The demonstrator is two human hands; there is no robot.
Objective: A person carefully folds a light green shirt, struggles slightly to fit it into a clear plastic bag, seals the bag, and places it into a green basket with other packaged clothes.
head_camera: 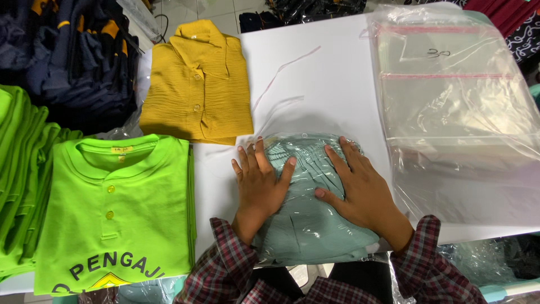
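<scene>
On the white tabletop (315, 90), near its front edge, lies a folded pale-green shirt sealed in a clear plastic bag (312, 219). Its long axis runs from the person toward the far side, with the buttoned collar end pointing away. The left hand (260, 183) and right hand (357, 186) both rest flat on the bag, fingers spread and palms down, gripping nothing. The hands and plaid sleeves (225, 264) hide much of the shirt's middle, and its near end is cut off behind the sleeves. To the left sit a folded yellow button-up shirt (197, 84) and a stack of folded lime-green polo shirts (115, 214). To the right lies a pile of empty clear plastic bags (455, 112), their edges hard to make out.
</scene>
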